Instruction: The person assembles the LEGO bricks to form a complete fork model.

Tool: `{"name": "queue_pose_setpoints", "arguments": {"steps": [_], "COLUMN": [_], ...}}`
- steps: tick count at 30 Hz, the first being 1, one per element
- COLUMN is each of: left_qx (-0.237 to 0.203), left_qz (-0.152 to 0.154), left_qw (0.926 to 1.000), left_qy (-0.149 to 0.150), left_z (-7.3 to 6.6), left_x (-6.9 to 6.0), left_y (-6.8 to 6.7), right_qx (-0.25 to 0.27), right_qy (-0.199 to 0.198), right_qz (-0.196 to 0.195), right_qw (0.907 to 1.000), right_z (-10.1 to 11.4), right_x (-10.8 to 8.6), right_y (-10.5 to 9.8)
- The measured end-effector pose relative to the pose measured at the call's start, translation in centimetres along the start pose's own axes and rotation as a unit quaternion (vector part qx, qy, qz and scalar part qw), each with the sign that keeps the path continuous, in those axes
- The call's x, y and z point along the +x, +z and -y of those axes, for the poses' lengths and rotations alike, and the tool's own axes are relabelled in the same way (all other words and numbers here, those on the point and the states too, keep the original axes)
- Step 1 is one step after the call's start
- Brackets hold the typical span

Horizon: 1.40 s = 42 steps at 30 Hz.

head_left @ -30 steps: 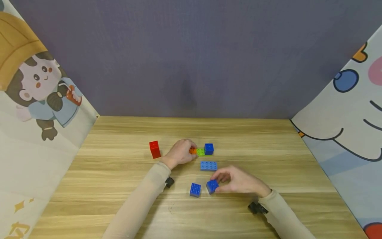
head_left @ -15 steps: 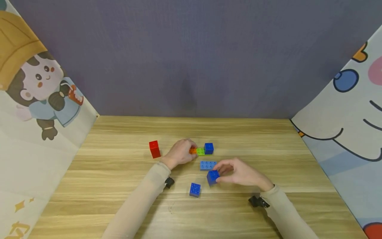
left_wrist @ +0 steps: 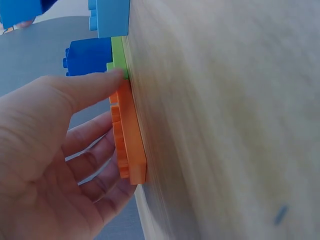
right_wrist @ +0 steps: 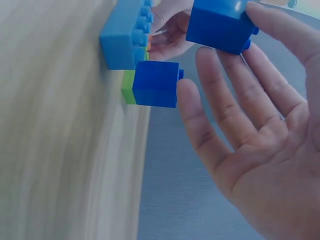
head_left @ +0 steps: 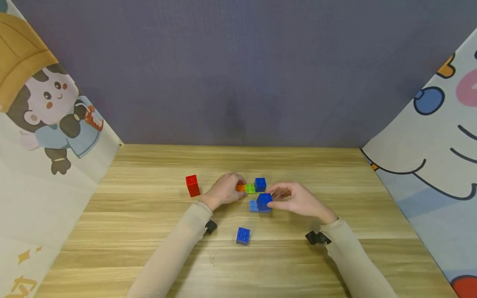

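My left hand [head_left: 223,191] grips a low orange brick [left_wrist: 132,137], thumb on the near side and fingers behind, close to where it meets a green brick [head_left: 250,188]. On the green brick's right end stands a dark blue brick [head_left: 260,184]. Between thumb and fingertips, my right hand [head_left: 298,200] pinches another dark blue brick [head_left: 264,200]. The right wrist view shows that brick off the table, studs facing up. From the head it overlaps the right part of a long light blue brick [head_left: 253,206], which lies just in front of the green one.
A tall red brick [head_left: 192,186] stands left of my left hand. One loose dark blue brick [head_left: 243,235] lies nearer me on the wooden table [head_left: 149,174]. A grey panel [head_left: 238,74] closes the back, with printed panels on both sides.
My right hand has carried its dark blue brick up and away from me, from beside the loose blue brick to over the light blue one. The left hand has stayed put.
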<state>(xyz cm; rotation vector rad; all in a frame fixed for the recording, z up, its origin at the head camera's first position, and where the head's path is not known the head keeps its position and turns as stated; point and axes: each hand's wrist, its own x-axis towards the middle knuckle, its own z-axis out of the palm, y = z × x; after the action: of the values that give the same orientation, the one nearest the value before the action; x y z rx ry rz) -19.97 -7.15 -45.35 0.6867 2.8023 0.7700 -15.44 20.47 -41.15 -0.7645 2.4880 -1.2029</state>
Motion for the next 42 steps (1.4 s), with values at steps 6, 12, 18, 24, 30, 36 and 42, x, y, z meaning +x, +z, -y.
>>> {"name": "queue_pose_setpoints", "arguments": {"steps": [6, 12, 18, 24, 30, 36, 42], "left_qx": [-0.007, 0.0, 0.011, 0.007, 0.006, 0.007, 0.011], "left_qz": [0.006, 0.008, 0.003, -0.008, -0.013, -0.018, -0.017], "left_qw": [0.9999, 1.0, 0.9999, 0.9999, 0.9997, 0.9997, 0.9997], "left_qy": [-0.006, -0.006, -0.003, -0.01, -0.018, -0.013, -0.012], "left_z": [0.0, 0.1, 0.2, 0.5, 0.6, 0.7, 0.8], "left_x": [-0.2, -0.7, -1.2, -1.7, -2.1, -2.0, -1.9], "left_y": [0.0, -0.1, -0.2, -0.5, -0.9, -0.9, -0.8], "right_qx": [0.0, 0.012, 0.016, 0.018, 0.014, 0.002, -0.003], "right_qy": [0.005, 0.0, 0.003, -0.002, 0.002, 0.029, 0.03], "right_qz": [-0.015, -0.035, -0.038, -0.036, -0.043, -0.054, -0.058], "right_qw": [0.9999, 0.9993, 0.9991, 0.9992, 0.999, 0.9981, 0.9978], "right_z": [0.0, 0.2, 0.2, 0.0, -0.2, -0.2, -0.1], "right_x": [1.1, 2.0, 2.5, 3.3, 3.9, 4.4, 5.0], "right_y": [-0.5, -0.8, -0.8, -0.9, -0.9, -0.8, -0.5]}}
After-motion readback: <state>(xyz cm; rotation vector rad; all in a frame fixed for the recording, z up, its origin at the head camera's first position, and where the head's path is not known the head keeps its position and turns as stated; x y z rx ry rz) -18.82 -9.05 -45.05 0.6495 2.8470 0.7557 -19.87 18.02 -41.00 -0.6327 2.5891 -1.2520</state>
